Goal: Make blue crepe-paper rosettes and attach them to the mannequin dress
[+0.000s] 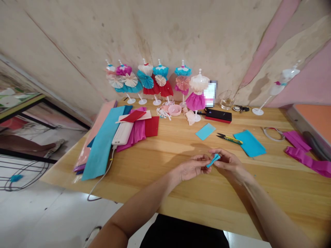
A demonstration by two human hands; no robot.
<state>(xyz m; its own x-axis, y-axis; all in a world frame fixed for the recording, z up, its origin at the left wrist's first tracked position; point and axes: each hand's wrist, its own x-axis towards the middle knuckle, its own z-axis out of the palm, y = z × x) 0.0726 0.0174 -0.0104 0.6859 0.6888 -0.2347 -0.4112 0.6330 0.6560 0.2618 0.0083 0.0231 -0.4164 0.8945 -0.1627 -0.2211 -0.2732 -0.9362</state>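
Note:
Both my hands meet above the middle of the wooden table (165, 179). My left hand (192, 167) and my right hand (229, 162) pinch a small folded strip of blue crepe paper (213, 160) between their fingertips. Just beyond them lie a small blue paper piece (205, 131), yellow-handled snips (229, 138) and a larger blue paper sheet (249, 143).
Several small mannequin stands in paper dresses (155, 81) line the wall. Long blue, pink, magenta and red crepe sheets (108, 141) and a white power bank (122, 133) lie at left. Magenta strips (305, 155) and a wire ring (272, 133) lie at right; a glass (227, 100) at back.

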